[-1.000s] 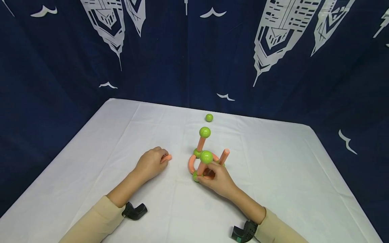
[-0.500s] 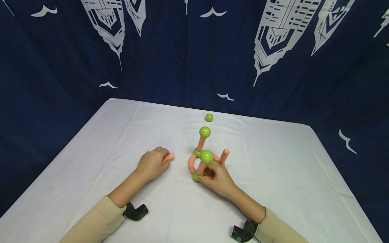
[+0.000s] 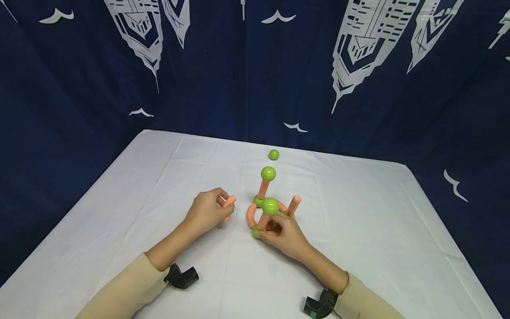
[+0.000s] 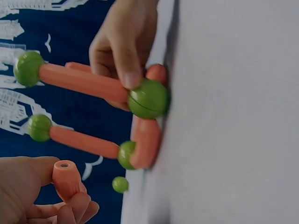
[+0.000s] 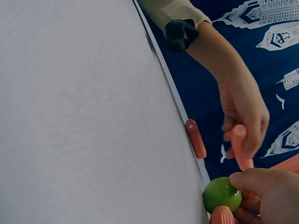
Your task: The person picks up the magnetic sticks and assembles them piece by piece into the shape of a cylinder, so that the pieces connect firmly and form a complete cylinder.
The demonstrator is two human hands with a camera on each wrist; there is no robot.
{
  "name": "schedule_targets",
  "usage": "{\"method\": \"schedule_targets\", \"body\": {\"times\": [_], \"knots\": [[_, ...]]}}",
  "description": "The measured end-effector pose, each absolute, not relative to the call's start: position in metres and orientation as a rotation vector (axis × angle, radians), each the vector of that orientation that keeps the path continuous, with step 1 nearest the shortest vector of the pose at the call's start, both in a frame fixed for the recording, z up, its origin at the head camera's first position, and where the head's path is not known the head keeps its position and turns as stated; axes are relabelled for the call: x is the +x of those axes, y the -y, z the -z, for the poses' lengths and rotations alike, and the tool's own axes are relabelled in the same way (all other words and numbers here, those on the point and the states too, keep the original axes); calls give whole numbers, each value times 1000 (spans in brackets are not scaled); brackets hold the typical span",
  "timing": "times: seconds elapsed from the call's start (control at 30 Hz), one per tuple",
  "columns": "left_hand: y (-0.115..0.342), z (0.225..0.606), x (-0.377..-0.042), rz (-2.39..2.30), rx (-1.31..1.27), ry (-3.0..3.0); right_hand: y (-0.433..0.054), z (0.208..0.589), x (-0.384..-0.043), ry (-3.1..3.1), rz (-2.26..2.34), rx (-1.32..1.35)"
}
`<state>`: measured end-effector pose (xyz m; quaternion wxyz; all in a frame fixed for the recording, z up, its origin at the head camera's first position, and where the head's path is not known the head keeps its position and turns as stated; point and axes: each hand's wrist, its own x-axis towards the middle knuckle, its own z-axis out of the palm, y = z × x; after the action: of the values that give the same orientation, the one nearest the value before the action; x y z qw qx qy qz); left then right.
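My left hand (image 3: 205,212) pinches a short curved orange building rod (image 4: 68,179), with a small grey disc in its end, between thumb and fingers. It is lifted just left of a ball-and-rod frame (image 3: 251,215). This frame has curved orange rods and green balls at its base, two upright rods topped by green balls, and a third upright rod (image 3: 294,205) with a bare end. At the frame's near corner, my right hand (image 3: 287,237) grips around the lower green ball (image 5: 222,195) and the foot of its upright. Those fingers partly hide the base.
Another orange rod (image 5: 195,139) lies on the table near the left hand in the right wrist view. A loose green ball (image 3: 273,154) sits behind the frame. White cloth (image 3: 358,230) covers the table, and a dark blue printed curtain (image 3: 223,88) hangs behind it.
My left hand has moved slightly right and turned, bringing the curved rod up into its fingertips, closer to the frame. The right hand and the frame have stayed put.
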<state>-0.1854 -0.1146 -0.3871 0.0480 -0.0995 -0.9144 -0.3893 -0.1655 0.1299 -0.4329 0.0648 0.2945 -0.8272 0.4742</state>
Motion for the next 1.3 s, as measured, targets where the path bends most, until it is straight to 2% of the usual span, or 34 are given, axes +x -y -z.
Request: {"method": "schedule_targets", "body": {"times": [0.43,0.7,1.0,1.23,1.3], "knots": [[77,344,-190,1339,-329,2692,-128,433,-165,2474,-1478,882],[62,336,-192,1363,-292,2630,-122,407,-152,2479,-1472,886],[52,331,-191,1405,-265,2596,-129,436,-166,2414,-1477,937],[47,331,-191,1383,-261,2588,-130,437,-167,2396,-1517,968],[46,330,-190,1381,-265,2593,-128,427,-162,2392,-1516,969]]}}
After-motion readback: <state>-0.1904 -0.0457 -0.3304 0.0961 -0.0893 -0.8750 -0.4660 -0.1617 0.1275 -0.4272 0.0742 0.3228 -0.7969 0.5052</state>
